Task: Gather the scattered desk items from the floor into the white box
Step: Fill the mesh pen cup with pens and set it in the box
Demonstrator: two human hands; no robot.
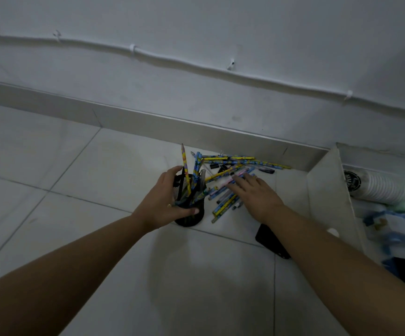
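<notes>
Fingers [172, 172] of the left hand [162, 202] curl round the black mesh pen cup [189, 214], thumb low on its near side, so the cup is gripped and stands upright on the floor [99, 166]. On the right hand [257, 192] they lie fairly straight and spread, flat on top of the loose pencils [230, 166]; nothing is pinched yet.

Taking the pen cup as the landmark: a few pencils and pens already stand in it, their tips poking above the rim. The loose pile fans out just beside it on the right and runs on toward the skirting board [148, 117] behind. Small black clips [222, 168] seem to be mixed into the far part of the pile, though the blur makes that hard to say. A dark flat thing, perhaps a phone [269, 241], lies on the near right of the cup, partly under the right forearm. The white box [322, 190] is further right again, well apart from the cup, with paper cups [381, 187] and blue packets [390, 226] already inside.

The step in hand looks like loading pencils into the cup before it goes into the box. To do it well, I would rake the pencils together so they lie parallel, close the right fingers on a modest bundle rather than the whole fan, and drop them in end first. Keep the left grip firm, since a tall, part-filled cup could tip when the bundle lands. Stray clips are best left for a separate pick.
</notes>
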